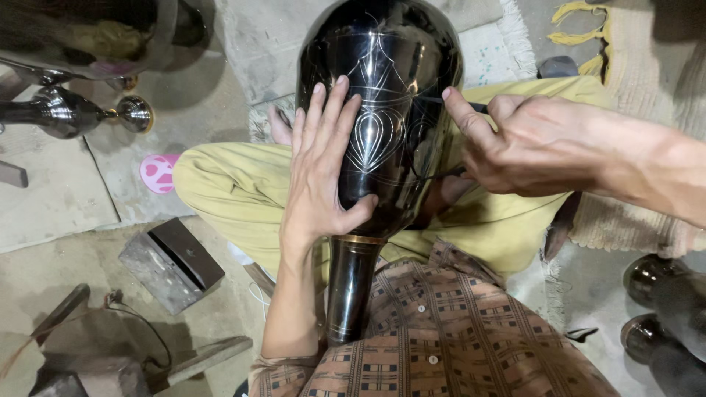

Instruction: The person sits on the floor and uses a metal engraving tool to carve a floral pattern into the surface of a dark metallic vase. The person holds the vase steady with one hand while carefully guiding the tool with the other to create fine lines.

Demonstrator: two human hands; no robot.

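Black glossy metal vase (pixel 382 110) across the lap, likely heavy, stiff and slippery: left hand (pixel 323 158) flat on its belly, fingers spread and released; right hand (pixel 526 143) fingers clenched on a thin engraving tool (pixel 450 173); safest grip probably at the narrow neck.

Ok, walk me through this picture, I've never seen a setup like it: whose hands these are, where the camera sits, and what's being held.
There is no machine here. The camera is worn on a person's head and looks down at their own lap. They sit cross-legged on the floor with a large black vase lying across their legs, thin pale patterns cut into it. The left hand lies flat on the vase. The right hand grips a thin dark tool against its side. Around them lie a grey metal block, shiny metal vessels and more dark vases.
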